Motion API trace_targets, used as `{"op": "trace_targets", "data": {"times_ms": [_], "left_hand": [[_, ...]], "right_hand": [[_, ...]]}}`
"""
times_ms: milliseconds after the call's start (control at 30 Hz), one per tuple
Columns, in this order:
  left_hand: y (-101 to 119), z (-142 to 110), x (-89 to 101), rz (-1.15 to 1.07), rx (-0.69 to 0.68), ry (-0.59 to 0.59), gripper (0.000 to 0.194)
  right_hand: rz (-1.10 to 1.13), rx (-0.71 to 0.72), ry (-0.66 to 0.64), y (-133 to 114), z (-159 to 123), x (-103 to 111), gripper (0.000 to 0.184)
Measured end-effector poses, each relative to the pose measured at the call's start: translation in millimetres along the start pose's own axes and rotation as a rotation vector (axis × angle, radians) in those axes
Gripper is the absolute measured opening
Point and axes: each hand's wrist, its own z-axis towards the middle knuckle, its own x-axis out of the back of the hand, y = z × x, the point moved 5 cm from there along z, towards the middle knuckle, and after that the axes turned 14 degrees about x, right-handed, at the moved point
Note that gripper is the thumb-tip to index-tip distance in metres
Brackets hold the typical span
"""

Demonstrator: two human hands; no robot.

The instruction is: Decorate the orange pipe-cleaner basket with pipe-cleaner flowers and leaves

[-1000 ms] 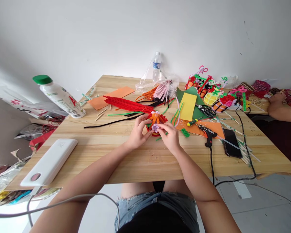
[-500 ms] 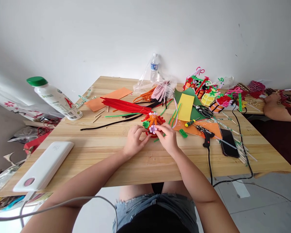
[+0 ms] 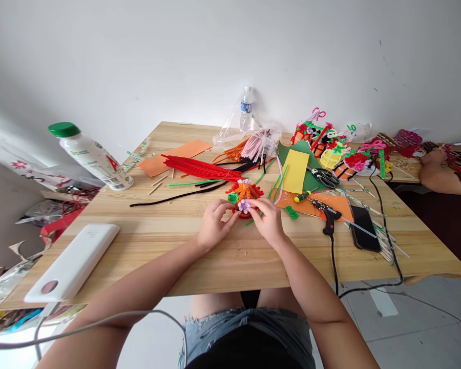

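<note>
A small pipe-cleaner craft (image 3: 244, 191) with red, orange and green loops and a pale purple flower rests on the wooden table (image 3: 230, 256) in front of me. My left hand (image 3: 212, 224) is curled, its fingertips pinching the craft's near left edge. My right hand (image 3: 267, 219) is closed too, thumb and fingers pinching at the purple flower on the craft's near side. A short green pipe-cleaner piece (image 3: 249, 221) lies under my right hand.
Beyond the craft lie red pipe cleaners (image 3: 200, 167), orange paper (image 3: 172, 155), a water bottle (image 3: 246, 108) and yellow and green sheets (image 3: 296, 169). Scissors (image 3: 326, 178), a glue gun (image 3: 325, 211) and a phone (image 3: 364, 228) lie at right; a white bottle (image 3: 92, 156) and a power bank (image 3: 74, 261) at left. Another person's arm (image 3: 441, 177) is far right.
My left hand came down from the craft's upper left side to its near edge. The view shifted slightly; the craft and my right hand stayed in place.
</note>
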Motion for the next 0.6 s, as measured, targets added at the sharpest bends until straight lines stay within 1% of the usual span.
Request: {"op": "trace_targets", "data": {"times_ms": [200, 267, 433, 600], "left_hand": [[-2.6, -0.9, -2.6, 0.010, 0.023, 0.007, 0.013], [-2.7, -1.7, -3.5, 0.013, 0.014, 0.011, 0.013], [-0.5, -2.8, -6.0, 0.052, 0.017, 0.072, 0.021], [2.7, -2.2, -9.3, 0.075, 0.023, 0.076, 0.018]], "right_hand": [[0.027, -0.055, 0.029, 5.1, 2.8, 0.5, 0.006], [0.027, -0.050, 0.035, 5.5, 3.4, 0.5, 0.007], [0.045, -0.028, 0.047, 4.3, 4.1, -1.7, 0.008], [0.029, -0.048, 0.043, 5.6, 4.3, -3.5, 0.007]]}}
